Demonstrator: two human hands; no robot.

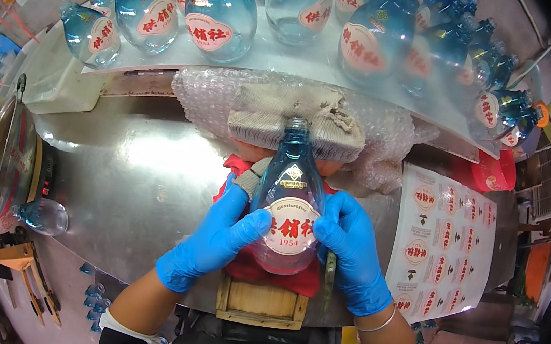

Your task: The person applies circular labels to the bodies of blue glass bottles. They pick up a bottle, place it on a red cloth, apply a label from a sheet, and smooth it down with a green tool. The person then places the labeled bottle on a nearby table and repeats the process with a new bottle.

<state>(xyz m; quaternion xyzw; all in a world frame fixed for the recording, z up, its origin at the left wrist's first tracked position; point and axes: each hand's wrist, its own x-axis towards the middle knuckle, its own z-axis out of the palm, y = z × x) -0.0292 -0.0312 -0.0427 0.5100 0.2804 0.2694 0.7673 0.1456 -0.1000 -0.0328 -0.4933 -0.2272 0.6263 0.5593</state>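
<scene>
A blue-tinted glass bottle (289, 191) is held upright in front of me, its rounded body facing up with a pale oval label and a small gold emblem above it. My left hand (216, 233), in a blue glove, grips the bottle's left side, thumb at the label's edge. On the opposite side my right hand (352, 250), also blue-gloved, presses its thumb by the label's right edge. The bottle's open neck reaches a grey knitted pad (255, 111). Red cloth (303, 282) and a wooden block (261, 302) lie beneath its base.
Several blue bottles (221, 10) with labels stand on a raised white shelf at the back. Bubble wrap (206, 91) lies below it. A printed label sheet (442, 244) is on the right of the metal table (130, 175). Another bottle (44, 216) lies at left near a round pan-like thing (11, 167).
</scene>
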